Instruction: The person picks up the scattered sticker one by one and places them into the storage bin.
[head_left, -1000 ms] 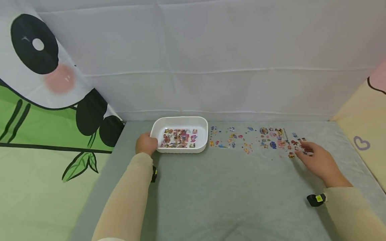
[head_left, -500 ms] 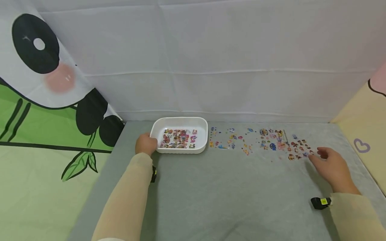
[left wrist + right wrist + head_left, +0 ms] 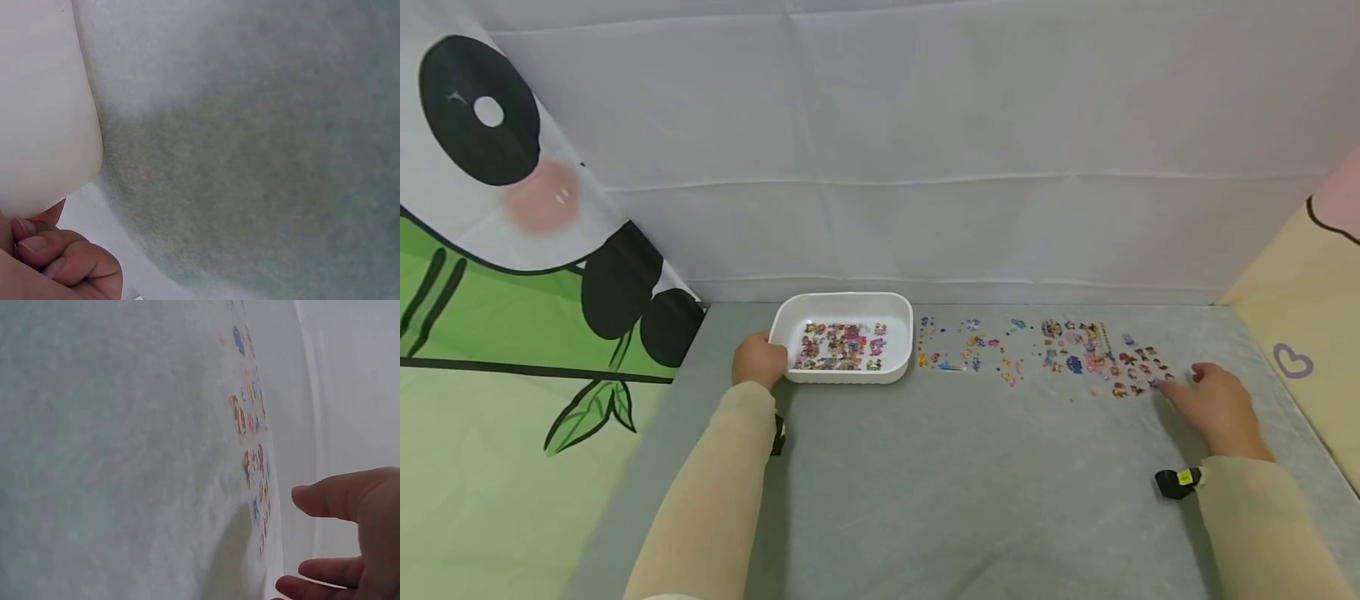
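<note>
My left hand [image 3: 760, 362] grips the left end of a white oblong tray [image 3: 904, 333], with its fingers curled at the rim. In the left wrist view those fingers [image 3: 81, 256] bend in beside the tray's pale wall [image 3: 50, 112]. Inside the tray lie many small colourful sticker-like cutouts [image 3: 842, 346]. My right hand [image 3: 1217, 408] hovers at the right end of a spread of similar small cutouts [image 3: 1138, 367] on the grey cloth. In the right wrist view, its thumb [image 3: 325, 497] and fingers [image 3: 331, 575] stand apart with nothing between them.
The grey cloth [image 3: 985, 483] covers the table. A white sheet [image 3: 925, 167] rises behind it. Printed cloths stand at both sides, green with a cartoon [image 3: 625, 283] at left and yellow with a heart [image 3: 1292, 360] at right.
My right hand has drawn back rightward off the right-hand cutouts, uncovering several, and its thumb and fingers have spread. The left hand keeps its hold on the tray.
</note>
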`<control>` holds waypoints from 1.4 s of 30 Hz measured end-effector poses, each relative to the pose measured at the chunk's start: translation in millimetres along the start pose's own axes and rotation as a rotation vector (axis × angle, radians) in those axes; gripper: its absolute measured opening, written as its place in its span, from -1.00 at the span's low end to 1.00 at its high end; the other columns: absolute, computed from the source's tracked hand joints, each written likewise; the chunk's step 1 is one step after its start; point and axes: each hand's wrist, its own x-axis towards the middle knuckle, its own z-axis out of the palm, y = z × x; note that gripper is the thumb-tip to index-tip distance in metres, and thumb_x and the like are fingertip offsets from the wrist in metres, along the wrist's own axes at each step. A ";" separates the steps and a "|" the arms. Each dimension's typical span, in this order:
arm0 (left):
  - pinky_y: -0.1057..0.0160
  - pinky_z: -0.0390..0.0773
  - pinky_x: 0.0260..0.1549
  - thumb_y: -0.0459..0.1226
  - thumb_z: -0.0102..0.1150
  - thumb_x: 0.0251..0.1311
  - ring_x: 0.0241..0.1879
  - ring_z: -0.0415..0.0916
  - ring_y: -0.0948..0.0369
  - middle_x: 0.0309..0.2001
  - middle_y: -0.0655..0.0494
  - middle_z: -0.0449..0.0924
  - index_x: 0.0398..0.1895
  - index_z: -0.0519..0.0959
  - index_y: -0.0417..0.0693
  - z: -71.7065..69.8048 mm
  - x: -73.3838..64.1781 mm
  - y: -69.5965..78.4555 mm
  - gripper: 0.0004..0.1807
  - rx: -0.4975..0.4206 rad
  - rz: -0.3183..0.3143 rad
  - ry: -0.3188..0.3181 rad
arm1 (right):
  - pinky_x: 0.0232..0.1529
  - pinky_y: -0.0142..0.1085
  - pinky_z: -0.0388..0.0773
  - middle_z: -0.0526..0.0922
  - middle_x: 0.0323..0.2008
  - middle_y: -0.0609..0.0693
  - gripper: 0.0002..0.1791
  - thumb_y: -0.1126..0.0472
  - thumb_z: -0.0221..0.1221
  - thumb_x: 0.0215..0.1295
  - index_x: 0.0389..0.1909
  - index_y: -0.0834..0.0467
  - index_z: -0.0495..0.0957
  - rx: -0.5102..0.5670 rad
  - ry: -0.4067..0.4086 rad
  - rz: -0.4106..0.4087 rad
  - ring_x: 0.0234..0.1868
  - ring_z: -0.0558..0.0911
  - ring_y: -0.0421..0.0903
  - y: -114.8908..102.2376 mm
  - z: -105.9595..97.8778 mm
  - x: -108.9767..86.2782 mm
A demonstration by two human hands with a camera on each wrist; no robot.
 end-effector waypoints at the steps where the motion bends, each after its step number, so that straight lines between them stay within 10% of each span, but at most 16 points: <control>1: -0.12 0.56 0.03 -0.30 -0.07 0.38 0.00 0.53 -0.09 0.14 -0.28 0.61 0.33 0.49 -0.35 0.3 0.2 -0.6 -0.49 0.002 0.000 0.000 | 0.13 0.37 0.32 0.24 0.25 0.68 -0.04 -0.16 0.10 0.45 0.34 0.68 0.13 -0.010 -0.009 0.004 0.19 0.31 0.60 -0.2 0.9 1.2; 42: -0.13 0.54 0.06 -0.30 -0.04 0.37 0.01 0.53 -0.09 0.13 -0.24 0.62 0.33 0.50 -0.32 2.1 0.6 0.1 -0.49 -0.021 -0.015 0.006 | -0.14 0.31 0.41 0.38 0.15 0.65 -0.14 -0.06 0.22 0.32 0.29 0.59 0.27 -0.165 0.007 0.058 0.00 0.47 0.56 -15.7 11.4 5.2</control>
